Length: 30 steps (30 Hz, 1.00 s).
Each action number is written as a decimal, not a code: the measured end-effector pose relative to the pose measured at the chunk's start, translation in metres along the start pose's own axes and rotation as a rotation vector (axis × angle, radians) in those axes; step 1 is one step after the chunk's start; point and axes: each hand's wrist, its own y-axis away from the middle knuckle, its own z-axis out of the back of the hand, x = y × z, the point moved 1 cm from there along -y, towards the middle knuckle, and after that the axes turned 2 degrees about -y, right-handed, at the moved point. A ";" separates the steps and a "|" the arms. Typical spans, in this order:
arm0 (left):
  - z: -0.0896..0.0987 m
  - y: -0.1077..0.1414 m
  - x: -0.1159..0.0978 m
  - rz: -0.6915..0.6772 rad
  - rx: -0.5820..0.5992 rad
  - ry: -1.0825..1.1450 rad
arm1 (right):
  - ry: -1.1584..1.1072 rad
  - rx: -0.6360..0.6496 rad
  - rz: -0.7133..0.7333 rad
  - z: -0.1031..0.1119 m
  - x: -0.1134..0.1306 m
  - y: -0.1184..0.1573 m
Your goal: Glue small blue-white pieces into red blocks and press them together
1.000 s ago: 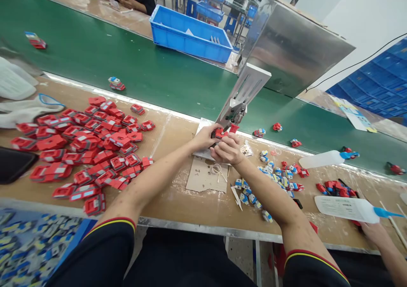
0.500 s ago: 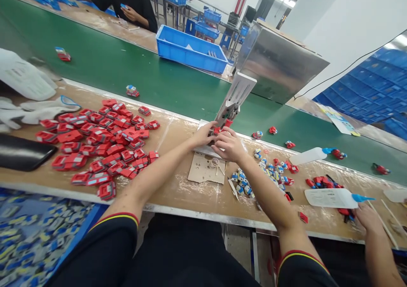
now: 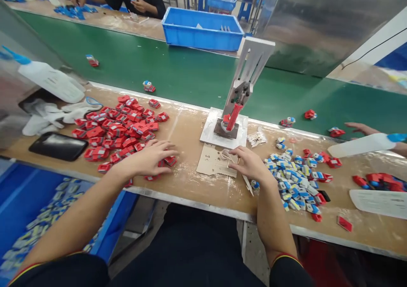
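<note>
My left hand (image 3: 152, 157) reaches over the near right edge of a pile of red toy car shells (image 3: 121, 123), fingers apart; some shells lie under and beside its fingertips. My right hand (image 3: 251, 165) hovers by the right edge of a torn cardboard piece (image 3: 211, 164), thumb and fingers parted with nothing visible between them. Beyond the hands stands a metal clamp fixture (image 3: 243, 90) on a white base plate (image 3: 208, 128). Its red handle (image 3: 235, 116) points down over a dark block (image 3: 218, 128). To the right of my right hand lies a heap of small white-and-blue toy parts (image 3: 295, 181).
A green conveyor belt (image 3: 190, 73) carries scattered toy cars behind the bench. Across it stands a blue bin (image 3: 203, 30). White bottles (image 3: 47, 77), gloves (image 3: 44, 115) and a black tray (image 3: 59, 146) lie left. Co-workers' hands (image 3: 362, 128) show at right and far left.
Both hands have left the clamp fixture. My left hand has moved left to the red shells; my right hand has drawn back towards me. The view has shifted.
</note>
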 end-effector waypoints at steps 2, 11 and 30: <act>-0.008 -0.002 -0.008 -0.026 0.024 -0.012 | 0.022 0.005 -0.001 -0.008 -0.004 0.001; 0.006 -0.030 -0.026 -0.063 -0.280 0.332 | 0.149 -0.157 -0.005 -0.023 0.003 -0.009; -0.055 -0.113 -0.105 -0.028 -0.639 1.076 | -0.713 -0.863 -0.130 -0.010 0.015 -0.001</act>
